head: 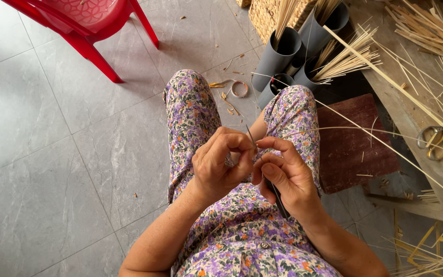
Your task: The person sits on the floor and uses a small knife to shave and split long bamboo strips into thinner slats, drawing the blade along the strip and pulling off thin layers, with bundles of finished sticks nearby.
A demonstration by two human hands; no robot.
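The person sat with both hands raised over a lap in floral-print trousers [188, 118], working a thin bamboo strip [385, 143] with a small knife [275, 197]. The left hand [219, 166] was closed, thumb and forefinger pinching the near end of the strip where it met the blade tip. The right hand [283, 174] was closed around the dark knife handle, the blade pointing up between the two thumbs. From that pinch the strip ran away to the right, arching over the right knee and a dark red stool [355, 138] toward the wooden bench [401, 110], where loose splints and a pair of scissors [433, 142] lay. Grey tubes [278, 56] of sticks stood on the tiled floor ahead. The step in hand looked like splitting or shaving the strip's end; the next move would likely call for a steady pinch and a shallow blade angle, fingertips kept off the edge
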